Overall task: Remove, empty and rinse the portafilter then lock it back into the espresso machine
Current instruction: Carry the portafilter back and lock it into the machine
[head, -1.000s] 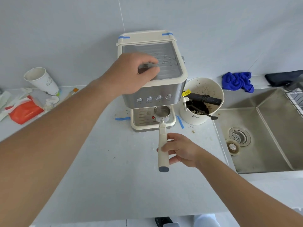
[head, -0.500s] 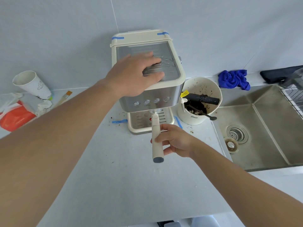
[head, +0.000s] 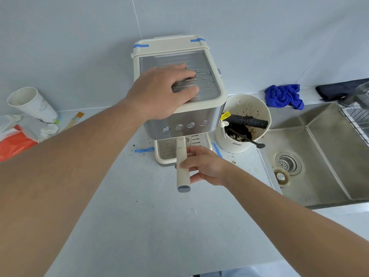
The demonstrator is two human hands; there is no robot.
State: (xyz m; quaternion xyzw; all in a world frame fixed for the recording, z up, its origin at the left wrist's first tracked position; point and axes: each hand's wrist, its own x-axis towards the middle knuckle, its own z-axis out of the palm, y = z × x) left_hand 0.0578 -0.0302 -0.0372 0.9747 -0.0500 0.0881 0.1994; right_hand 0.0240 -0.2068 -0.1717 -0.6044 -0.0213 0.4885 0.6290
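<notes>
A cream and steel espresso machine [head: 205, 116] stands at the back of the grey counter. My left hand [head: 161, 92] lies flat on its ribbed top, fingers spread, pressing down. The portafilter [head: 182, 166] has a long cream handle with a grey end cap that points toward me. Its basket is hidden under the machine's front, above the drip tray [head: 165, 154]. My right hand [head: 203, 166] grips the handle near its middle from the right side.
A cream knock bucket [head: 257, 108] with coffee grounds, a black bar and a spoon stands right of the machine. A steel sink [head: 323, 156] with a drain lies further right, a blue cloth [head: 283, 95] behind it. A paper cup [head: 32, 104], brush and orange packet sit left.
The portafilter's basket, visible below the machine a second ago, has gone up under the machine's front. My left hand has come down flat onto the machine's top.
</notes>
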